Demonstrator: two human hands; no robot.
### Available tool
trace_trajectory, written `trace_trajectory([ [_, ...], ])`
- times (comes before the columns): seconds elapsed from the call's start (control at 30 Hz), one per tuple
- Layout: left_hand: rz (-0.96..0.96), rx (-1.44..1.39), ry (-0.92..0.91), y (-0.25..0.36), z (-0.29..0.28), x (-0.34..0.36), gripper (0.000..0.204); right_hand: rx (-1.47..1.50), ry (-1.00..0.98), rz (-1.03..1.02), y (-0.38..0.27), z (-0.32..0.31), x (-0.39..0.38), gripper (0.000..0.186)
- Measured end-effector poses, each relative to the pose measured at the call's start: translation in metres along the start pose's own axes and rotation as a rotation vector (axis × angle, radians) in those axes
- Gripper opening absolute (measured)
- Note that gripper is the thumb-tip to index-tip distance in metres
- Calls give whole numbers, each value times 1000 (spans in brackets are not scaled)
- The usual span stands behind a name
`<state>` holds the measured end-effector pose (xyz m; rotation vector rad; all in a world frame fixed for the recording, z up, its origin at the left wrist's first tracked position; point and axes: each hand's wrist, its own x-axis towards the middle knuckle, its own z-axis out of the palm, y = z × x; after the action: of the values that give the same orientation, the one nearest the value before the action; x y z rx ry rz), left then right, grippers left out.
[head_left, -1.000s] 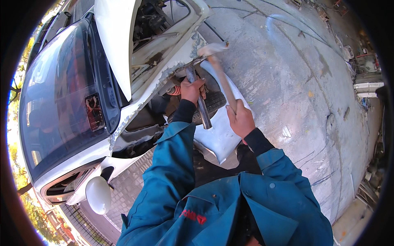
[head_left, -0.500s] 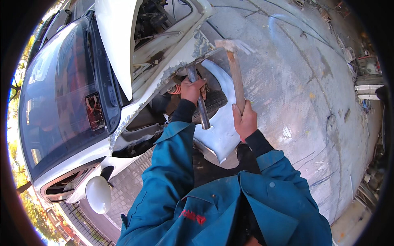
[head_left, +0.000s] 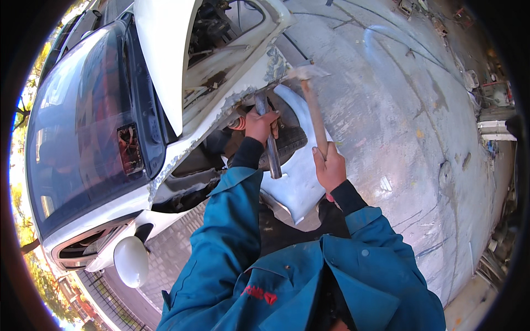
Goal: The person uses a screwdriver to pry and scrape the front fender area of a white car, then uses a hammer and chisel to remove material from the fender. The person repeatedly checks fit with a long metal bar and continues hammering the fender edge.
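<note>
Separately, the hands point(head_left: 262, 126) point(head_left: 331, 167) clasp a shiny metal bar point(head_left: 274, 160) and a wooden-handled hammer point(head_left: 314, 115)

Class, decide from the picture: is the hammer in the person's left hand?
No, the right hand grips the hammer, while the left hand holds a metal bar.

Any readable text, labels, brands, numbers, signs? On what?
None readable.
Blue-green jacket, chest: red marking, too small and skewed to read.
Windshield: red-and-black patch, too unclear to tell any text.
Hammer, metal bar: no lettering visible.
</note>
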<state>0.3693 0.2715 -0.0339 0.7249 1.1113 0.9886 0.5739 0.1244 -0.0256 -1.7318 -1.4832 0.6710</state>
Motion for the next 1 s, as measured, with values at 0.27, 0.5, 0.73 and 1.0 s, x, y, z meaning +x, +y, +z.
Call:
trace_trajectory([
  [0.27, -9, 5, 1, -1, -6, -8, 18, -42, -37, -58, -8, 4, -2, 29],
  [0.5, -6, -29, 5, -4, -12, -14, 17, 0, -122, -23, -16, 7, -7, 29],
  [0.73, 2, 18, 19, -3, -21, -22, 18, -18, -162, -96, -30, 1, -10, 28],
  [1.0, -8, -213, 198, -12, -39, -70, 20, 14, -215, -153, -56, -7, -21, 28],
])
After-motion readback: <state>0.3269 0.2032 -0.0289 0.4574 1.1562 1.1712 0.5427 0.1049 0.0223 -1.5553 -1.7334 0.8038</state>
